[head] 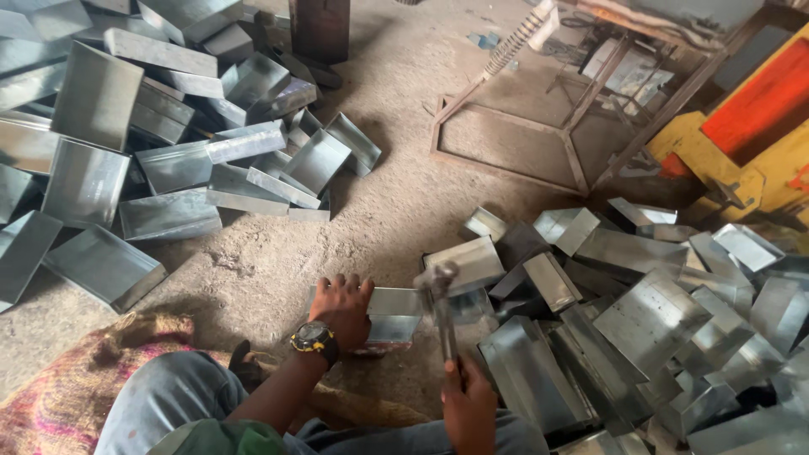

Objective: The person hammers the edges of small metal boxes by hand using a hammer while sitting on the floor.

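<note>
My left hand [344, 307], with a black and yellow wristwatch [313, 339] on the wrist, presses down on a bent sheet-metal piece [393, 313] lying on the dirt floor in front of me. My right hand [468, 408] grips the handle of a hammer [442, 310]; its head is blurred and sits just above the right end of that piece. I am seated low, my jeans-clad knee [164, 392] at the bottom left.
A heap of bent galvanised sheet pieces [649, 320] lies to the right, and another heap [152, 143] spreads across the upper left. A rusty steel frame [539, 126] and a yellow and orange machine [750, 126] stand at the back right. A patterned cloth [67, 396] lies under me.
</note>
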